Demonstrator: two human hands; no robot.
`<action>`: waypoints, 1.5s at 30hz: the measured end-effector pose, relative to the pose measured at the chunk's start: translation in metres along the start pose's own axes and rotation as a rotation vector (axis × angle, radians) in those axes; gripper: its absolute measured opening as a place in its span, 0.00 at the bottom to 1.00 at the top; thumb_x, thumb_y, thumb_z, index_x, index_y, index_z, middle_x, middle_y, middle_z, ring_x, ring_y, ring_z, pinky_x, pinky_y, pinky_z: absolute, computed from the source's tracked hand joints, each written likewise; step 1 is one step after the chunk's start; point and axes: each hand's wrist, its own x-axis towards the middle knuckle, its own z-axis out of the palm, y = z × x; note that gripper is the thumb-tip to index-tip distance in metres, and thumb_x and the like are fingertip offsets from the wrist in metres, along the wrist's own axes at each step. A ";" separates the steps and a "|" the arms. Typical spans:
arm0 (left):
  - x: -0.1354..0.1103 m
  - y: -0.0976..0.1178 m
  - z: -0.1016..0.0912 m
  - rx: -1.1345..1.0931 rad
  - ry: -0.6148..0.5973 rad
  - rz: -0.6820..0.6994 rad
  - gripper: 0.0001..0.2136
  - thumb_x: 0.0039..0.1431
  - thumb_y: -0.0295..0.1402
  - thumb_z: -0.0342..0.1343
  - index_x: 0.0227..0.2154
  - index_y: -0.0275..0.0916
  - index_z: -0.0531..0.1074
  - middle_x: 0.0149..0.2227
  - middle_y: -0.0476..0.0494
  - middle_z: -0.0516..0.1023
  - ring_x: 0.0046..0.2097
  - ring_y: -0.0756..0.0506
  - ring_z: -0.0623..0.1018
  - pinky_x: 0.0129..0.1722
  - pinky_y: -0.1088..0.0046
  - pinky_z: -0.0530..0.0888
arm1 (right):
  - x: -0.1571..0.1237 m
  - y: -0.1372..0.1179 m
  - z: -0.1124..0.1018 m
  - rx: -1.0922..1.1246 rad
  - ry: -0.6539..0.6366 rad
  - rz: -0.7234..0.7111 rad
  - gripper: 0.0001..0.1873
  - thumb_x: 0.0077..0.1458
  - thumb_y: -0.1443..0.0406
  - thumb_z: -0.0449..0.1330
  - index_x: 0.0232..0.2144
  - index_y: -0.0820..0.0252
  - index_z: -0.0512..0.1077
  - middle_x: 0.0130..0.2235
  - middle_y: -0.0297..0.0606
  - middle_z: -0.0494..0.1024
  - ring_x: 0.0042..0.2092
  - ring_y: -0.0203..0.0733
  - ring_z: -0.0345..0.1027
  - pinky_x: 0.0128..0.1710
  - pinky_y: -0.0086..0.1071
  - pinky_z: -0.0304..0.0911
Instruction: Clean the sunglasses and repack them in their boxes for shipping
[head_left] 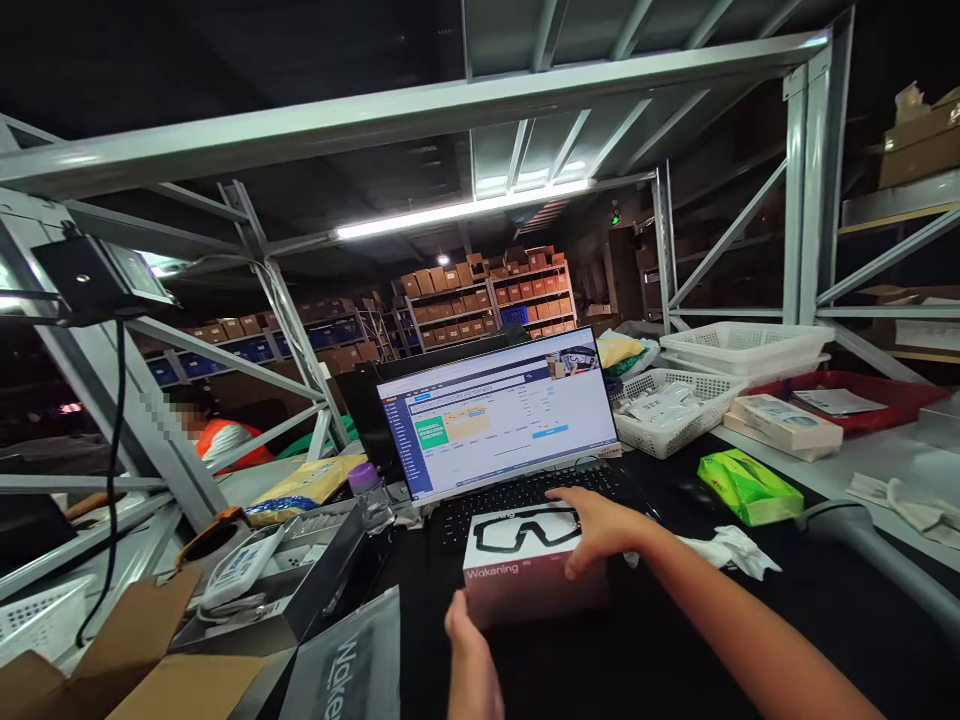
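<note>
A white box [517, 530] printed with black-framed goggles and the word "Wakening" stands on the black desk in front of the keyboard. My right hand [600, 530] grips its right end, thumb on the front face and fingers reaching across the top. Against the lower left edge rests my left hand [472, 655], holding the box from that side; most of its fingers are hidden. Behind the box a laptop-like screen [502, 420] shows a web page over the black keyboard [480, 510]. A grey plastic bag [345, 660] with matching lettering lies to the left.
On the right are a green tissue pack [750, 485], a handheld scanner [885, 560], crumpled tissue [731, 550] and white baskets [675, 400]. Left stand a purple-capped bottle [371, 500] and an opened cardboard box [135, 640]. Metal rack posts [806, 190] frame the desk; a person in an orange vest [229, 440] sits beyond.
</note>
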 end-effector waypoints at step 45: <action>0.151 -0.036 0.033 1.345 -0.235 0.918 0.21 0.66 0.39 0.52 0.58 0.34 0.69 0.61 0.27 0.69 0.60 0.31 0.69 0.59 0.46 0.65 | -0.039 0.307 -0.042 -0.623 0.672 0.200 0.31 0.57 0.52 0.53 0.60 0.61 0.62 0.56 0.53 0.73 0.56 0.58 0.70 0.60 0.48 0.64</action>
